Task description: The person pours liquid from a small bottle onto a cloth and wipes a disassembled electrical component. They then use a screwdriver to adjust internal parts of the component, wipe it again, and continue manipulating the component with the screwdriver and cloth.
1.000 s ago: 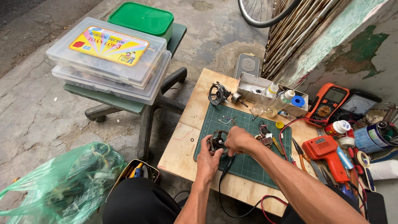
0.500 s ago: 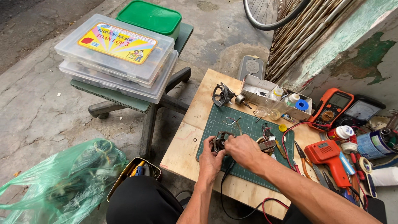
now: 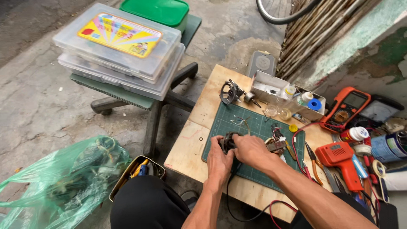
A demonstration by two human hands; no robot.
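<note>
- Green plastic bag [image 3: 59, 182]: lies on the ground at far left, well apart from the worktop.
- 2 clear storage boxes [image 3: 121, 51]: stacked on a chair seat, left of and beyond the worktop.
- Worktop [image 3: 186, 148]: a low plywood board carrying a green cutting mat [image 3: 254, 127].
- Left hand [image 3: 219, 159]: fingers curled around the near, left side of a small dark motor part [image 3: 229, 141]; grasping it.
- Small dark motor part: sits at the mat's left edge, directly between the 2 hands and just beyond the knuckles; a black cable runs from it back toward the person. Its long axis cannot be told, since the hands cover most of it.
- Right hand [image 3: 251, 150]: closed over the part's right side, touching it; both hands are equally near.
- Red-orange power tool [image 3: 341, 159]: lies to the right, apart from the hands.
- Orange multimeter [image 3: 345, 108]: at the far right edge, beyond the tool.
</note>
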